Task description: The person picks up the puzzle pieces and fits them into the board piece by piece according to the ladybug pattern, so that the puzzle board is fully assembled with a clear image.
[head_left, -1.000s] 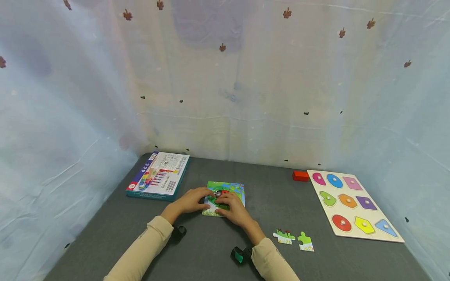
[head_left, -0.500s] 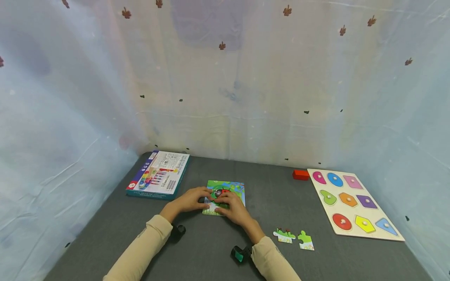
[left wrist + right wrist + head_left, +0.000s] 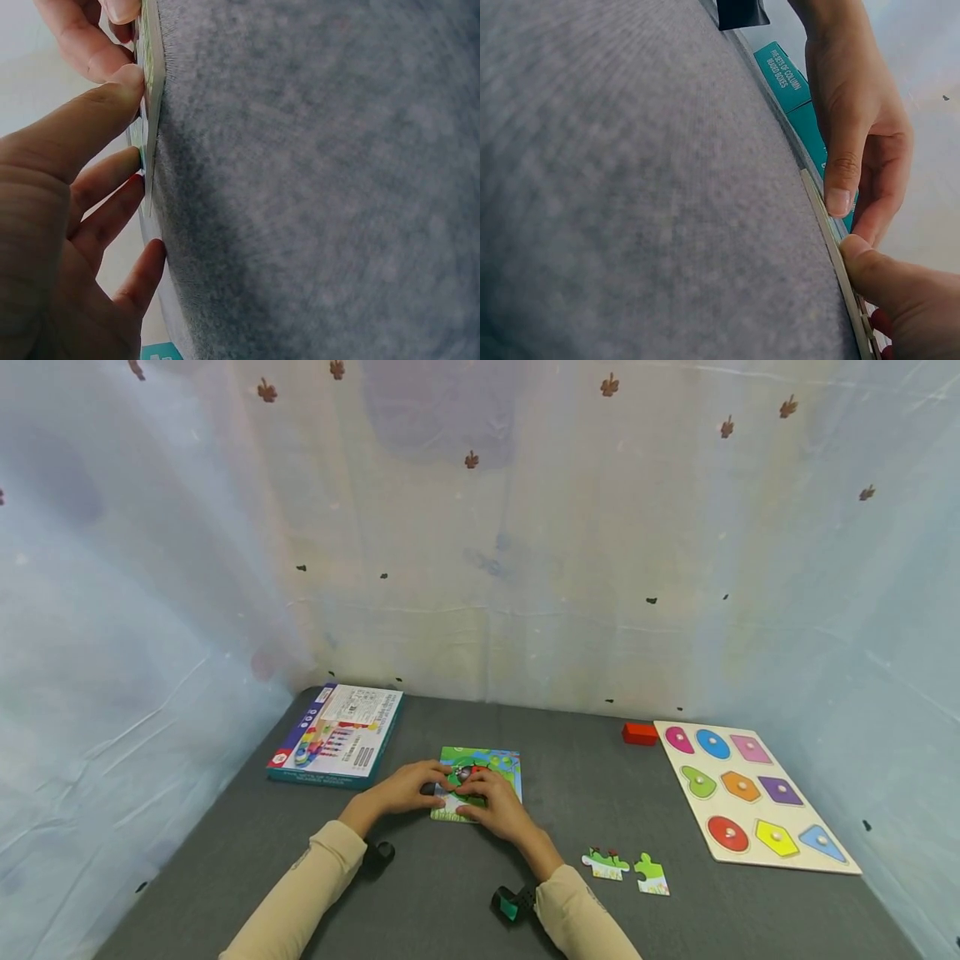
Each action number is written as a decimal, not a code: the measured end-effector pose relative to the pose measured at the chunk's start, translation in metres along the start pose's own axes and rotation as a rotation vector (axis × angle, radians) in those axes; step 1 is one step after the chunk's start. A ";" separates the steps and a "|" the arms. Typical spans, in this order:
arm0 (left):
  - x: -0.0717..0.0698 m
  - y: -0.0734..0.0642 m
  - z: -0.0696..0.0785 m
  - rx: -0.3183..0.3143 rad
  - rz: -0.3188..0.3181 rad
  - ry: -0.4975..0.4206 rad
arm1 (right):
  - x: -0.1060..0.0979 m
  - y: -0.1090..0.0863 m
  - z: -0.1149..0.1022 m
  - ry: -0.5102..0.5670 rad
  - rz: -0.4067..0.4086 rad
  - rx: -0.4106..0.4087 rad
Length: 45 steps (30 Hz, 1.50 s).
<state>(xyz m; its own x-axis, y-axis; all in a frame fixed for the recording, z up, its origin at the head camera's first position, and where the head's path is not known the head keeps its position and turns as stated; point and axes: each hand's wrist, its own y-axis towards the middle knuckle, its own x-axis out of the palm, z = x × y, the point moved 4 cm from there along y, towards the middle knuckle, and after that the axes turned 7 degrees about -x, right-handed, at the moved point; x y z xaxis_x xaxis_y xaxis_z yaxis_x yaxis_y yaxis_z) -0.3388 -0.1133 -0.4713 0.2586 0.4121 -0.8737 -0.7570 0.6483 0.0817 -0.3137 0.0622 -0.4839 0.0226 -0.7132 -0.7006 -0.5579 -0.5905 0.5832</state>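
A jigsaw puzzle [image 3: 510, 764] with a ladybird picture lies flat in its tray in front of me, partly covered by both hands. My left hand [image 3: 405, 788] touches its left side, thumb and fingers spread apart. From the right, my right hand [image 3: 501, 807] rests its fingertips and thumb on the middle of the picture. The fingertips of the two hands almost meet there. In the left wrist view the left thumb [image 3: 124, 82] presses the face of the puzzle, close to its lower edge. The right thumb [image 3: 859, 251] sits on the same face in the right wrist view.
Two loose puzzle pieces [image 3: 606, 865] [image 3: 652, 875] lie on the grey table right of my right forearm. A shape board [image 3: 750, 852] with knobbed pieces stands farther right, beside a red block [image 3: 640, 734]. A boxed set [image 3: 337, 735] lies at the back left.
Both hands stay on the puzzle, with only slight finger movement. The loose pieces, block, shape board and box keep their places.
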 end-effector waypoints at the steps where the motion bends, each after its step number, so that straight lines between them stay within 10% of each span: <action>1: 0.000 0.000 0.000 0.000 -0.003 0.000 | 0.000 0.000 0.001 0.003 -0.004 0.006; 9: 0.000 0.002 0.003 0.010 -0.026 -0.005 | -0.003 0.004 0.002 0.033 -0.074 0.116; 21: 0.002 0.000 0.006 0.008 -0.036 -0.007 | -0.038 -0.014 0.000 0.093 -0.083 0.047; 33: 0.001 0.001 0.003 0.007 -0.028 0.013 | -0.142 -0.105 -0.002 -0.055 -0.170 0.148; 45: 0.000 0.003 0.001 -0.017 -0.033 0.002 | -0.152 -0.154 -0.006 -0.025 -0.287 0.224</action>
<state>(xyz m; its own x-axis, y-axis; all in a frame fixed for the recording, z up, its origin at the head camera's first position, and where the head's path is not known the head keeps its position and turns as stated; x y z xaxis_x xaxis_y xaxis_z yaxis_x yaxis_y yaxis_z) -0.3404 -0.1114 -0.4705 0.2826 0.3893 -0.8767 -0.7581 0.6506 0.0445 -0.2262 0.2587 -0.4647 0.1855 -0.5192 -0.8343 -0.6995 -0.6661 0.2590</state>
